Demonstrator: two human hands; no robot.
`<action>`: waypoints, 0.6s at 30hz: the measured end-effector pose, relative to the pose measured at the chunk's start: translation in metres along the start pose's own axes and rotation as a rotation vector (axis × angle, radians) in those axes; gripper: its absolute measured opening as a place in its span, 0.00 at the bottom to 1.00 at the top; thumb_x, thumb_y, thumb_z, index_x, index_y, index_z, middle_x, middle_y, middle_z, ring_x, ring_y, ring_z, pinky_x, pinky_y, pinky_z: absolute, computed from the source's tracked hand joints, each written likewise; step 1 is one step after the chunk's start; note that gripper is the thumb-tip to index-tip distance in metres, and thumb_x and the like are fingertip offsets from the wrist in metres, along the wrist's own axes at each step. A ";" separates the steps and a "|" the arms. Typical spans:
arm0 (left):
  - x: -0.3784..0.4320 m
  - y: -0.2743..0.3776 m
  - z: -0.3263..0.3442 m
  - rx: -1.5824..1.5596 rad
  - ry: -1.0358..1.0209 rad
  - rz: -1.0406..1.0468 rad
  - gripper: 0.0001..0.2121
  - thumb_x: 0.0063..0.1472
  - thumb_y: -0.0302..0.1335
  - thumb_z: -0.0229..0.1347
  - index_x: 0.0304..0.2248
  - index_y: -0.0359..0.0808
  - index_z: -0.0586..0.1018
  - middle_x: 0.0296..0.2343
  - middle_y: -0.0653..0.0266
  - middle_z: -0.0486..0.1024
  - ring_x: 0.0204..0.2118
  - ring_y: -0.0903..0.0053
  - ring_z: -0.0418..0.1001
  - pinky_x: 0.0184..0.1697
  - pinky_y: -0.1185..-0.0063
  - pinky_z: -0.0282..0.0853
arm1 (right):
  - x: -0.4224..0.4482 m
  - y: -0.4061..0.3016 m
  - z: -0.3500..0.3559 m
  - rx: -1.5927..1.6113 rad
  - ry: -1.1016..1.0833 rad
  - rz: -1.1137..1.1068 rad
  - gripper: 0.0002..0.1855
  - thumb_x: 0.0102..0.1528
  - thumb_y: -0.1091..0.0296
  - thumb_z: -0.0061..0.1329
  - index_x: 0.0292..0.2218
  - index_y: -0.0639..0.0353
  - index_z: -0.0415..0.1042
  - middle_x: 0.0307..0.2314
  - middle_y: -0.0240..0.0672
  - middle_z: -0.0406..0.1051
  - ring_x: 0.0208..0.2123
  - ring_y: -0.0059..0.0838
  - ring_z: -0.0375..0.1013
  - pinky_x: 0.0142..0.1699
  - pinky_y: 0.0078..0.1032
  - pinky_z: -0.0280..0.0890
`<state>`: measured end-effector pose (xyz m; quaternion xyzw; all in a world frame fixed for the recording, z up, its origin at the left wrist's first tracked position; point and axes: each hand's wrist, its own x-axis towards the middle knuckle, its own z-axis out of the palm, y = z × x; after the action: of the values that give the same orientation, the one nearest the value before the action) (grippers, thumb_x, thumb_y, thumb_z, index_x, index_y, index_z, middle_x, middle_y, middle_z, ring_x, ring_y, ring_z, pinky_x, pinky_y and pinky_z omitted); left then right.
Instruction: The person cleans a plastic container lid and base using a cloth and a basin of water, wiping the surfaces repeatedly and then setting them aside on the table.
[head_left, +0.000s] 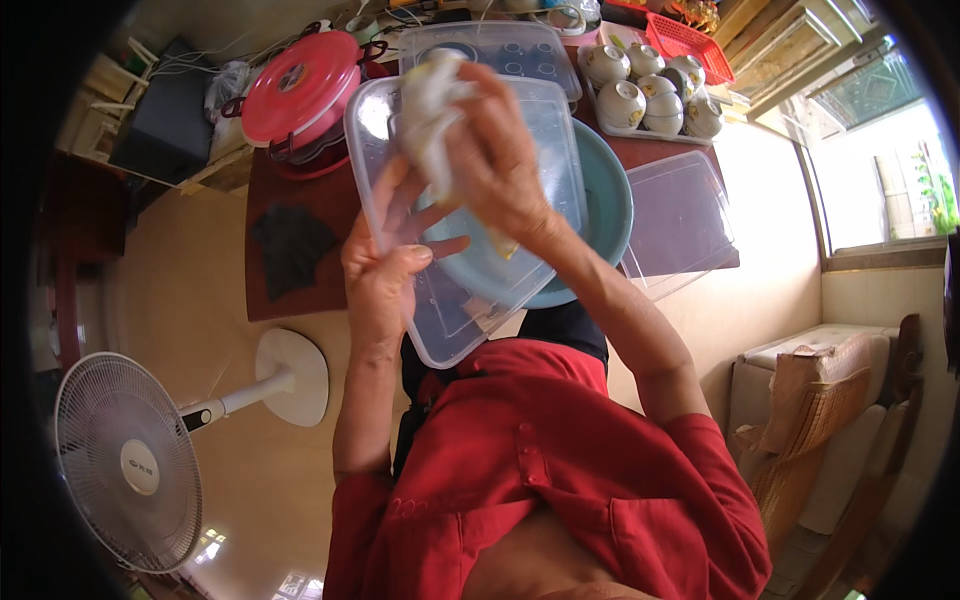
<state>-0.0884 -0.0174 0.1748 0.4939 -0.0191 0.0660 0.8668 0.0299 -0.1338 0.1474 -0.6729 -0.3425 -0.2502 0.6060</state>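
Observation:
My left hand (382, 262) grips the left edge of a clear plastic lid (442, 322), thumb on the near face and fingers showing through from behind. The lid is tilted above a round blue plastic basin (619, 202), whose contents are mostly hidden. Bunched in my right hand (499, 161) is a white cloth (431, 112), blurred and held over the lid's upper part. Whether the cloth touches the lid cannot be told. A second clear plastic lid (679, 217) lies right of the basin, reaching past the table edge.
On the dark red table (289, 306) are a dark cloth (292, 247), a pink-lidded pot (304, 86), a clear plastic box (487, 45), upturned bowls (622, 105) in a tray and a red basket (686, 49). A standing fan (139, 465) is at left, a padded seat (840, 345) at right.

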 end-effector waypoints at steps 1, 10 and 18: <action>0.000 -0.002 -0.002 -0.021 0.033 -0.019 0.35 0.43 0.14 0.43 0.55 0.29 0.56 0.51 0.52 0.61 0.51 0.62 0.64 0.44 0.66 0.72 | 0.004 -0.019 0.004 -0.007 -0.048 -0.104 0.12 0.46 0.71 0.50 0.34 0.61 0.67 0.45 0.46 0.59 0.47 0.48 0.59 0.52 0.38 0.55; -0.003 0.024 -0.006 0.021 -0.040 0.090 0.35 0.42 0.17 0.45 0.56 0.30 0.55 0.52 0.43 0.58 0.49 0.51 0.65 0.39 0.62 0.74 | -0.004 0.042 -0.040 -0.299 0.029 -0.001 0.10 0.54 0.73 0.41 0.39 0.66 0.63 0.45 0.51 0.58 0.46 0.52 0.59 0.49 0.37 0.58; 0.000 0.021 -0.008 0.012 -0.029 0.169 0.33 0.46 0.20 0.46 0.56 0.30 0.54 0.52 0.43 0.58 0.50 0.51 0.64 0.41 0.62 0.73 | -0.041 0.022 -0.035 -0.223 0.071 0.169 0.10 0.50 0.76 0.45 0.36 0.66 0.63 0.44 0.53 0.58 0.42 0.50 0.62 0.46 0.36 0.60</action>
<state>-0.0912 0.0001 0.1888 0.4967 -0.0730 0.1321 0.8547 0.0237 -0.1755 0.1074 -0.7532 -0.2329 -0.2585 0.5583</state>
